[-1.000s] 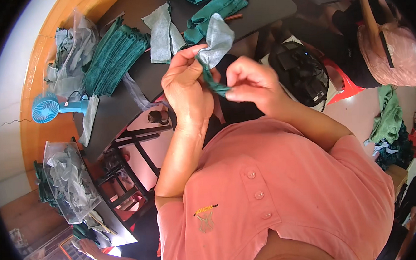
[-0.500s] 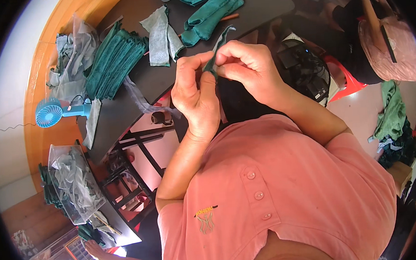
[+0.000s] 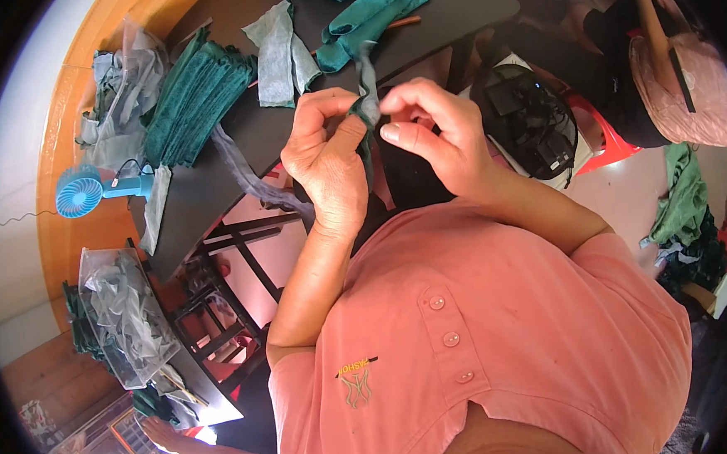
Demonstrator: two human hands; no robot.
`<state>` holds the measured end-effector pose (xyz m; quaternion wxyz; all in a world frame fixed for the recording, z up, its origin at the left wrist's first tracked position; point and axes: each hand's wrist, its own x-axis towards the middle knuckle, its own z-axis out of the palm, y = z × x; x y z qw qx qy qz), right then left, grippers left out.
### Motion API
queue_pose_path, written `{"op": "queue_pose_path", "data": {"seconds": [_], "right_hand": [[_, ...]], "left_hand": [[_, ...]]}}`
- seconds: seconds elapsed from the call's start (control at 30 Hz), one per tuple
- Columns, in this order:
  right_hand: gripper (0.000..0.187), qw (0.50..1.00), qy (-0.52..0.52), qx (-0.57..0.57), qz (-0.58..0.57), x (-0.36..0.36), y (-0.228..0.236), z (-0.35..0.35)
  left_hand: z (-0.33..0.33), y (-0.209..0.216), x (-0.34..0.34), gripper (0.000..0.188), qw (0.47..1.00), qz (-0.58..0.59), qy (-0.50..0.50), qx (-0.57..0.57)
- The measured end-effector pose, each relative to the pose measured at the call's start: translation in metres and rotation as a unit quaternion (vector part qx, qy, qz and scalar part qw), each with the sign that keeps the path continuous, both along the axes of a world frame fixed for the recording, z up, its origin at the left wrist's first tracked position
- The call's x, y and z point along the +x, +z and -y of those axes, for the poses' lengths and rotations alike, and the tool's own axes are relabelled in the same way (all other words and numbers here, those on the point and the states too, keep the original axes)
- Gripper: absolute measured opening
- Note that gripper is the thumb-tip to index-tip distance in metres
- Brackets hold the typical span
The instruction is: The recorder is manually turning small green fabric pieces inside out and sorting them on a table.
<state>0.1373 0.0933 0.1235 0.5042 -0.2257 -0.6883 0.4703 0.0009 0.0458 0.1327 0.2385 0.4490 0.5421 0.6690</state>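
Note:
A narrow dark green fabric strip with a grey-white backing [image 3: 367, 79] stands upright between my hands, over the table's near edge. My left hand [image 3: 326, 158] pinches it between thumb and bent fingers, and its lower end hangs beside the wrist. My right hand [image 3: 448, 134] is just to the right of the strip. Its thumb and forefinger are apart, with nothing seen between them; whether a fingertip brushes the strip I cannot tell.
On the dark table [image 3: 467, 8] lie a stack of green velvet pieces [image 3: 198, 100], pale strips [image 3: 278, 57], rolled green pieces [image 3: 376, 18] and a blue fan [image 3: 80, 192]. A clear bin of scraps [image 3: 128, 316] stands left. Co-workers sit at upper right and lower left.
My right thumb and forefinger have parted and come off the strip. My left hand has shifted slightly left and down, and the strip has turned to show more of its grey side.

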Motion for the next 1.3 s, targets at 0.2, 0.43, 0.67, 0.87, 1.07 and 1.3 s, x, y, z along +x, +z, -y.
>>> {"op": "queue_pose_path", "data": {"seconds": [0.2,0.43,0.67,0.87,1.07,1.3], "right_hand": [[0.012,0.986,-0.073,0.143,0.051,-0.004,0.001,-0.015],[0.008,0.989,-0.025,0.146,0.019,-0.003,-0.001,-0.017],[0.013,0.982,0.021,0.187,-0.004,0.001,-0.002,-0.016],[0.014,0.969,0.032,0.245,-0.009,0.006,0.008,-0.025],[0.016,0.964,-0.001,0.266,0.005,0.002,-0.011,-0.019],[0.009,0.990,0.023,0.141,-0.008,0.012,-0.004,-0.017]], "left_hand": [[-0.001,0.002,0.007,0.024,0.997,-0.078,-0.025,0.016],[-0.001,0.001,0.004,0.034,0.980,-0.193,-0.008,0.040],[0.002,0.017,0.007,0.021,0.933,0.297,-0.152,-0.137],[0.001,0.000,0.007,0.021,0.985,0.091,-0.138,-0.056],[-0.006,0.007,0.007,0.035,0.986,-0.039,-0.127,-0.103],[-0.002,0.007,0.003,0.023,0.986,0.084,-0.145,0.004]]}}
